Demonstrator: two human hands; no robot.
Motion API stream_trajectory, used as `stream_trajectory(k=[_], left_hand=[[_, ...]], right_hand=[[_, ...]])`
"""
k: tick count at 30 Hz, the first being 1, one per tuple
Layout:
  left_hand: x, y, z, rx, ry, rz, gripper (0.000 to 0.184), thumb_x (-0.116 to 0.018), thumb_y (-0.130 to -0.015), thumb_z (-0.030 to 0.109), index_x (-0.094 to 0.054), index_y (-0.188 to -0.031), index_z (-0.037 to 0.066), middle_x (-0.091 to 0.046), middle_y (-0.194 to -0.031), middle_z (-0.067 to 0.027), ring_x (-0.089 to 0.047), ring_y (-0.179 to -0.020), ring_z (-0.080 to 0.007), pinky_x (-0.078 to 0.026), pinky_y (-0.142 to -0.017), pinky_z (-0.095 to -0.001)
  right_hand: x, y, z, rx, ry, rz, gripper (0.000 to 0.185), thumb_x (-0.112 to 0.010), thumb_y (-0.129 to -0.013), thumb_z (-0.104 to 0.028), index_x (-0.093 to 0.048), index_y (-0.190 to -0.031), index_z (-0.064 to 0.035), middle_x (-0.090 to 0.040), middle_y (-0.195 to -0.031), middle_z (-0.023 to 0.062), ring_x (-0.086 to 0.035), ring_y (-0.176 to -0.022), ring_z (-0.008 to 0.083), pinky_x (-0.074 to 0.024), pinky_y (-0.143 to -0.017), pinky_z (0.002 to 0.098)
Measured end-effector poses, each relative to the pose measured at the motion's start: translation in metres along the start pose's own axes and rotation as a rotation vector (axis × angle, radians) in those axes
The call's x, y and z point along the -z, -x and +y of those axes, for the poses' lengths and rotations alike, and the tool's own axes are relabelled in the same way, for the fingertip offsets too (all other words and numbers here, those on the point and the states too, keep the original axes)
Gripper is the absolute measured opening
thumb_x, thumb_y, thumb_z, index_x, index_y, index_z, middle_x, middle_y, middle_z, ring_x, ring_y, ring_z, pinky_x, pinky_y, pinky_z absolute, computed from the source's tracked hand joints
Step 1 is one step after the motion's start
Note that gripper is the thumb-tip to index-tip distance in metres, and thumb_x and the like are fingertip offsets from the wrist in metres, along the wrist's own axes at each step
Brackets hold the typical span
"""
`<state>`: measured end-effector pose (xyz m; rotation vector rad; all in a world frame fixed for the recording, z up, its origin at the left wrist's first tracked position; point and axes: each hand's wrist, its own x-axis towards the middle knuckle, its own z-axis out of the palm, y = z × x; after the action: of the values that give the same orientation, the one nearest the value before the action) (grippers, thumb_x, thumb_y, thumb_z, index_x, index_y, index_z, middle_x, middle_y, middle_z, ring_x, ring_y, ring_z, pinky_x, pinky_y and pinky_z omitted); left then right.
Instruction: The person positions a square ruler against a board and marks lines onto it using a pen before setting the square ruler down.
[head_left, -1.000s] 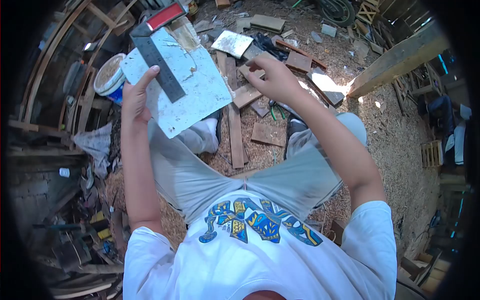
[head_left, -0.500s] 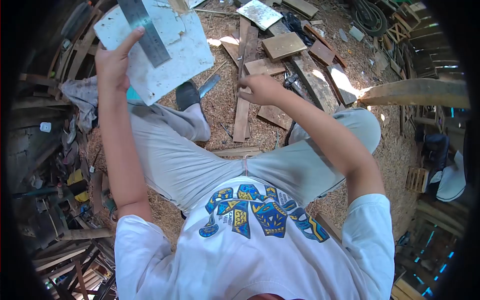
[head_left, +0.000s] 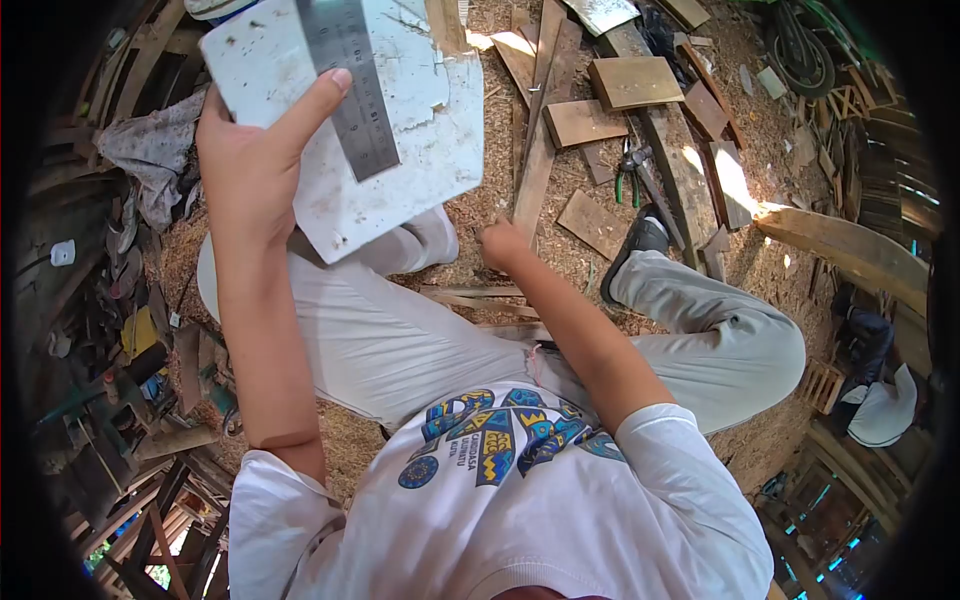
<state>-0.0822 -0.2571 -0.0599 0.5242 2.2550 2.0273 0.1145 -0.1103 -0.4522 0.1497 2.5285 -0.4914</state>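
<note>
My left hand [head_left: 262, 165] grips a worn white board [head_left: 425, 150] at its left edge, its thumb pressing a metal ruler [head_left: 350, 95] with printed marks flat on the board. The ruler's upper end runs out of view. Down between my legs, my right hand [head_left: 503, 247] is closed at the lower end of a long narrow wood strip [head_left: 541, 165]; its fingertips are hidden, so what it holds, if anything, does not show.
Wood blocks [head_left: 635, 82] and green-handled pliers [head_left: 630, 175] lie on the shavings-covered floor ahead. A thick beam [head_left: 850, 250] stands at the right, below a wheel [head_left: 803, 60]. A grey cloth [head_left: 155, 160] hangs at the left. A person [head_left: 880, 405] is at the far right.
My right hand has come down and back from over the wood blocks to the lower end of the strip. The view has shifted; my left hand still holds the board and ruler.
</note>
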Motion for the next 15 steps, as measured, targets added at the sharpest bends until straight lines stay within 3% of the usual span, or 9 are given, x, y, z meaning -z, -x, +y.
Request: stream_trajectory(k=[5,7,11,15], left_hand=[[0.010,0.004,-0.004,0.128,0.172,0.093,0.049,-0.087,-0.081,0.003,-0.064,-0.124,-0.004,-0.072,-0.116,-0.0116,-0.070,-0.103,-0.0183,-0.053,-0.094,-0.0319],[0.013,0.005,-0.002,0.108,0.183,0.105,0.051,-0.086,-0.082,0.003,-0.063,-0.126,-0.004,-0.072,-0.119,-0.0121,-0.069,-0.106,-0.0186,-0.053,-0.096,-0.0325],[0.015,0.007,0.002,0.066,0.202,0.157,0.053,-0.086,-0.082,0.003,-0.062,-0.129,-0.004,-0.071,-0.120,-0.0126,-0.069,-0.105,-0.0192,-0.053,-0.096,-0.0329],[0.016,0.008,0.003,0.083,0.269,0.136,0.052,-0.086,-0.083,0.002,-0.062,-0.128,-0.004,-0.071,-0.120,-0.0125,-0.069,-0.106,-0.0195,-0.054,-0.096,-0.0333]], right_hand=[[-0.014,0.020,-0.010,0.042,0.127,-0.029,0.029,-0.061,-0.088,-0.020,-0.078,-0.111,-0.0187,-0.070,-0.121,0.0100,-0.053,-0.130,0.0320,-0.0352,-0.106,0.0530],[-0.021,0.028,-0.009,0.098,0.177,0.093,0.028,-0.060,-0.090,-0.019,-0.077,-0.111,-0.0106,-0.068,-0.123,0.0089,-0.053,-0.126,0.0288,-0.0361,-0.103,0.0486],[-0.031,0.029,-0.019,0.056,0.191,0.124,0.026,-0.059,-0.092,-0.020,-0.077,-0.108,-0.0097,-0.066,-0.121,0.0090,-0.051,-0.126,0.0290,-0.0362,-0.102,0.0501],[-0.027,0.026,-0.023,0.005,0.136,0.023,0.032,-0.063,-0.084,-0.017,-0.075,-0.112,-0.0091,-0.061,-0.128,0.0140,-0.049,-0.127,0.0318,-0.0362,-0.103,0.0519]])
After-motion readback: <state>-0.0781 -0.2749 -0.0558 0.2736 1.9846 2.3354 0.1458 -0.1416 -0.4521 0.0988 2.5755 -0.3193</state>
